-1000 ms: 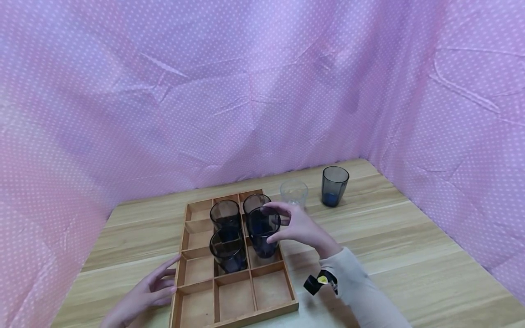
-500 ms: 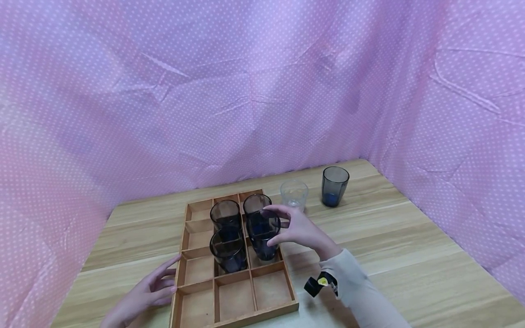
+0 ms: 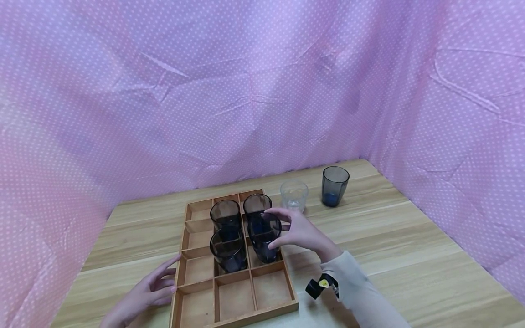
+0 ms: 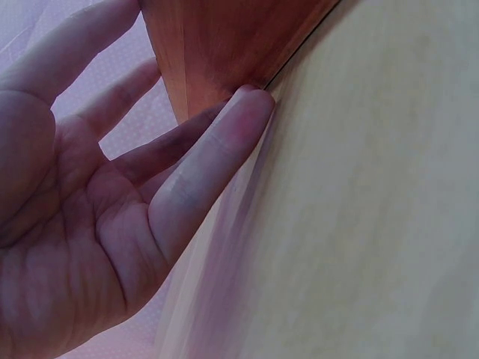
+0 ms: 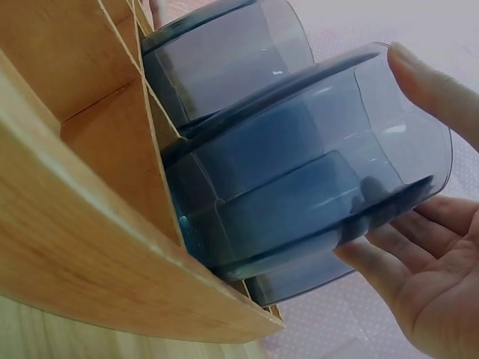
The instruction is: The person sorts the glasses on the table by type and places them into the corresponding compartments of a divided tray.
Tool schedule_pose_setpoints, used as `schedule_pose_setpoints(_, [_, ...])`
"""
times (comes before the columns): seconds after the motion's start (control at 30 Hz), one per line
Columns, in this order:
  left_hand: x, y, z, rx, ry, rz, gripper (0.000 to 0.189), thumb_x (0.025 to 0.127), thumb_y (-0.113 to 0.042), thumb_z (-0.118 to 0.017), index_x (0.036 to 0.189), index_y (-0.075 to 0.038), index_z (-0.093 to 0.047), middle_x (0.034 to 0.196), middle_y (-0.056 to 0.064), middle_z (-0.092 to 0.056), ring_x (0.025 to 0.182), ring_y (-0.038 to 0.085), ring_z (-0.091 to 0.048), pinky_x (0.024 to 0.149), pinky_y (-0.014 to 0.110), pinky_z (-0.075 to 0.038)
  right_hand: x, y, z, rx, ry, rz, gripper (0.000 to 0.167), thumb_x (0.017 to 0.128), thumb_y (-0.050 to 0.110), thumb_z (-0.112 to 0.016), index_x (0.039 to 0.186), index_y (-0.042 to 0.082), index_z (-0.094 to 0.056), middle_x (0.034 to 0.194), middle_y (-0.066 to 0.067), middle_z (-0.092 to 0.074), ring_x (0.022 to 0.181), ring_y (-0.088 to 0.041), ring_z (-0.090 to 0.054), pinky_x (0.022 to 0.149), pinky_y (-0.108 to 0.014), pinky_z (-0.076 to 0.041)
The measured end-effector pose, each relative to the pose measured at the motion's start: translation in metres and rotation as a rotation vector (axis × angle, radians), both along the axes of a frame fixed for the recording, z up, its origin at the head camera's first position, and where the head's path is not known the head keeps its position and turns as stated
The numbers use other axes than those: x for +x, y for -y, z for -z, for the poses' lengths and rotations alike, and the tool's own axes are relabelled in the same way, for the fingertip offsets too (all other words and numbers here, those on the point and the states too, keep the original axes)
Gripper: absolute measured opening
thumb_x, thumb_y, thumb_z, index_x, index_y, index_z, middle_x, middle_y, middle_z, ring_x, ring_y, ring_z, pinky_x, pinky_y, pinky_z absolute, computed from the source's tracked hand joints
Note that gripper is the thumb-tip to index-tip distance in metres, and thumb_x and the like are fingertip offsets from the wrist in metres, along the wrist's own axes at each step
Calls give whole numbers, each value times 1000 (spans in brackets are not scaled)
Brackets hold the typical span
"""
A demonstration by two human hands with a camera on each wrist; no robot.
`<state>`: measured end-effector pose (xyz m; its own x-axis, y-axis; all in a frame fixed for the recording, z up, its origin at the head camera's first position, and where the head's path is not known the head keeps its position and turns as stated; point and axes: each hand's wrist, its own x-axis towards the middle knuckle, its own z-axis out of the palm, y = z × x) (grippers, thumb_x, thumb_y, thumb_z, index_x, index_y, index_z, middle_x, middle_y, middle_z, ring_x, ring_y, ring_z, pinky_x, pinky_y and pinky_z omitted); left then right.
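Note:
My right hand (image 3: 298, 230) holds a smoky blue-grey drinking glass (image 3: 261, 248) by its upper part, thumb on one side and fingers on the other. The glass stands upright in a right-hand compartment of the wooden divided tray (image 3: 234, 298). In the right wrist view, the base of this glass (image 5: 277, 179) is down behind the tray's side wall. Three more dark glasses sit in the tray: one beside it on the left (image 3: 228, 257), one behind that (image 3: 224, 213) and one at back right (image 3: 256, 203). The fingers of my left hand (image 3: 142, 292) touch the tray's left side, extended.
A clear glass (image 3: 294, 197) stands on the wooden table (image 3: 410, 255) just right of the tray's far end. Farther right is another smoky glass (image 3: 334, 186). Pink dotted cloth (image 3: 246, 91) hangs around the table's back and sides.
My right hand has come down slightly and toward me, with the held glass sinking lower into its compartment. My left hand and the other glasses have stayed put.

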<state>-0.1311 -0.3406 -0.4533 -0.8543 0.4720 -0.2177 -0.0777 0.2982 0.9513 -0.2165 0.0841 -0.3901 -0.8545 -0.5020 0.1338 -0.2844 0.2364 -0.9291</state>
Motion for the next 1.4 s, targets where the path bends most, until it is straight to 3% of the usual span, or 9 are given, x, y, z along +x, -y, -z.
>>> schedule_pose_setpoints(0.37, [1,1,-2,-21,24,-9,77,99,-16,-54,157,-19,-4,146,45,-6,110,-12,-49,89,37,-54,0,1,5,-39,1,-43,73,68,11,-87,133,8,-55,133,-11,-61,130,-31,-50,103,-51,-44])
schedule_pose_setpoints(0.7, [1,0,-2,-24,25,-10,77,99,-16,-54,157,-18,-4,146,45,-7,110,-12,-49,89,35,-54,-1,2,12,19,8,-36,74,68,17,-88,134,12,-55,138,-9,-56,132,-34,-47,102,-52,-45])
schedule_pose_setpoints(0.93, [1,1,-2,-20,25,-1,76,99,-15,-53,157,-18,-3,147,45,-6,111,-12,-49,90,35,-54,-1,1,13,7,22,-59,74,66,12,-88,133,14,-55,137,-4,-56,133,-26,-47,105,-49,-43])
schedule_pose_setpoints(1.4, [1,1,0,-25,16,-14,78,98,-15,-55,157,-19,-4,145,45,-6,110,-12,-49,89,35,-54,1,-4,11,45,6,-91,78,73,17,-85,140,14,-47,145,-5,-49,140,-29,-39,110,-53,-37])
